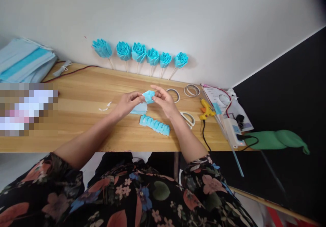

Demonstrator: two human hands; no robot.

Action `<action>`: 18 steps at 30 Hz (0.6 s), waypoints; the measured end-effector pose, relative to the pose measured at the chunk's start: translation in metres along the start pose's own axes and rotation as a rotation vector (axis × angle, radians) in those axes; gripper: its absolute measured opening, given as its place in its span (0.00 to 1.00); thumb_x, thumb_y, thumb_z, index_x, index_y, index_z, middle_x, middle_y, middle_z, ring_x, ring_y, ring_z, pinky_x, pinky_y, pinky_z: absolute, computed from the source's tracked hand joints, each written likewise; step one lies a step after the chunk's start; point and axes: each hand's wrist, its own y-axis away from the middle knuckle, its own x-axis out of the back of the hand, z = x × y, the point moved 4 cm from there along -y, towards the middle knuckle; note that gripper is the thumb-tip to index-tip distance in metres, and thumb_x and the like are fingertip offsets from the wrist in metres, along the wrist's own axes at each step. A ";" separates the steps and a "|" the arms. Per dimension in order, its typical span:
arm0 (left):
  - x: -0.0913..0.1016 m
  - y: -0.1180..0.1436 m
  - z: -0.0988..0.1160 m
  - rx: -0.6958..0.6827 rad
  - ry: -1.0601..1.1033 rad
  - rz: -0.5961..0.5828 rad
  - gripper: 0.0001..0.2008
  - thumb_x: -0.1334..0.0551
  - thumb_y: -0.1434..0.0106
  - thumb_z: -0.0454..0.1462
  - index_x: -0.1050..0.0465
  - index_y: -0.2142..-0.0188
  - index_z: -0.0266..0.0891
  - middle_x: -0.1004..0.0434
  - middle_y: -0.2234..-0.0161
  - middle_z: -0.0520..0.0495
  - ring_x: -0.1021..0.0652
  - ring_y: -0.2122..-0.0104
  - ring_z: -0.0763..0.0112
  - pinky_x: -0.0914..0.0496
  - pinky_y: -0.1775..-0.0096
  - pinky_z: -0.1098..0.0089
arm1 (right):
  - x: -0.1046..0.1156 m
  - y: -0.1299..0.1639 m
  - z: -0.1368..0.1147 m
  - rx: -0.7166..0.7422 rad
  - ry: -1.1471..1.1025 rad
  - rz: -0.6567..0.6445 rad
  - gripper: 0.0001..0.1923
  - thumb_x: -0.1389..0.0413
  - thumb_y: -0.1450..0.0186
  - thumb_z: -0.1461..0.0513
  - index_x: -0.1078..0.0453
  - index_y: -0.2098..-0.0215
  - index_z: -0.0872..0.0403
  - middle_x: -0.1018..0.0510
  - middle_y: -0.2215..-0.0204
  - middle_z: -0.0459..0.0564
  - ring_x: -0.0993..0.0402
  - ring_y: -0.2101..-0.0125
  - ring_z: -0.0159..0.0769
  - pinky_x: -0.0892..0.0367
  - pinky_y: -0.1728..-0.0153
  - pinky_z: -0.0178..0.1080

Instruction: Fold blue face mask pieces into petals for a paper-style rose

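Between my two hands, above the wooden table, is a small folded piece of light blue fabric (149,97). My left hand (128,104) pinches its left edge between thumb and fingers. On its right side my right hand (164,99) grips it with the thumb, the index finger stretched out. Beneath the hands lies a stack of pale blue cut pieces (139,109), partly covered. Closer to me is a row of folded blue petals (155,125), overlapping one another. Scissors with white handles (187,119) lie beside my right forearm, partly hidden by it.
Several blue fabric roses (139,53) on sticks lean against the wall. A yellow glue gun (206,109), tape rolls (192,90) and a white power strip (233,132) lie to the right. Face masks (25,62) are piled at far left. White scraps (103,109) lie left of my hands.
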 end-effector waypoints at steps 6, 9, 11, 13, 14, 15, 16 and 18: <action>-0.002 -0.001 -0.012 0.050 0.007 0.010 0.13 0.34 0.43 0.45 0.30 0.75 0.40 0.36 0.78 0.54 0.37 0.77 0.74 0.44 0.73 0.70 | -0.002 0.002 -0.001 0.018 0.016 -0.018 0.28 0.37 0.41 0.54 0.29 0.43 0.46 0.25 0.69 0.42 0.29 0.66 0.33 0.30 0.58 0.38; -0.002 -0.002 -0.017 0.036 0.018 0.034 0.12 0.34 0.43 0.43 0.32 0.76 0.40 0.37 0.79 0.55 0.38 0.78 0.75 0.45 0.74 0.71 | -0.003 0.003 -0.002 0.009 0.031 -0.019 0.24 0.40 0.37 0.52 0.29 0.43 0.47 0.22 0.66 0.43 0.28 0.63 0.34 0.30 0.55 0.40; -0.002 -0.002 -0.016 0.021 0.015 0.029 0.12 0.34 0.43 0.42 0.32 0.76 0.40 0.37 0.79 0.55 0.37 0.78 0.75 0.44 0.74 0.71 | -0.004 0.004 -0.001 0.006 0.026 -0.029 0.23 0.41 0.36 0.51 0.28 0.44 0.47 0.21 0.62 0.44 0.27 0.61 0.34 0.30 0.54 0.40; -0.003 -0.001 -0.013 0.006 -0.009 0.018 0.12 0.34 0.43 0.42 0.33 0.77 0.40 0.36 0.79 0.55 0.37 0.77 0.75 0.43 0.73 0.71 | -0.007 0.004 0.001 0.005 0.008 -0.051 0.25 0.38 0.38 0.51 0.28 0.44 0.47 0.20 0.61 0.45 0.26 0.60 0.35 0.30 0.54 0.40; -0.004 -0.001 -0.011 0.000 -0.025 0.009 0.12 0.34 0.43 0.42 0.33 0.77 0.40 0.36 0.79 0.55 0.36 0.77 0.75 0.42 0.73 0.71 | -0.008 0.004 0.002 0.005 0.002 -0.060 0.26 0.36 0.39 0.52 0.29 0.44 0.47 0.20 0.62 0.44 0.26 0.61 0.34 0.30 0.54 0.39; -0.005 -0.001 -0.009 -0.006 -0.039 -0.003 0.12 0.34 0.43 0.42 0.33 0.77 0.40 0.35 0.79 0.54 0.36 0.76 0.74 0.42 0.72 0.70 | -0.009 0.004 0.003 0.004 -0.001 -0.064 0.28 0.35 0.41 0.53 0.29 0.44 0.47 0.19 0.63 0.44 0.25 0.62 0.34 0.29 0.55 0.39; -0.006 0.000 -0.006 -0.014 -0.048 -0.014 0.12 0.34 0.43 0.42 0.33 0.77 0.40 0.35 0.78 0.54 0.35 0.76 0.74 0.41 0.72 0.70 | -0.009 0.004 0.004 0.002 -0.005 -0.064 0.28 0.34 0.42 0.54 0.29 0.43 0.47 0.19 0.64 0.44 0.25 0.63 0.34 0.29 0.56 0.39; -0.007 0.001 -0.003 -0.027 -0.046 -0.034 0.12 0.34 0.43 0.41 0.33 0.77 0.40 0.34 0.78 0.54 0.34 0.75 0.74 0.41 0.71 0.70 | -0.009 0.004 0.004 -0.003 -0.008 -0.068 0.29 0.35 0.41 0.54 0.29 0.43 0.47 0.19 0.64 0.44 0.25 0.63 0.35 0.28 0.56 0.39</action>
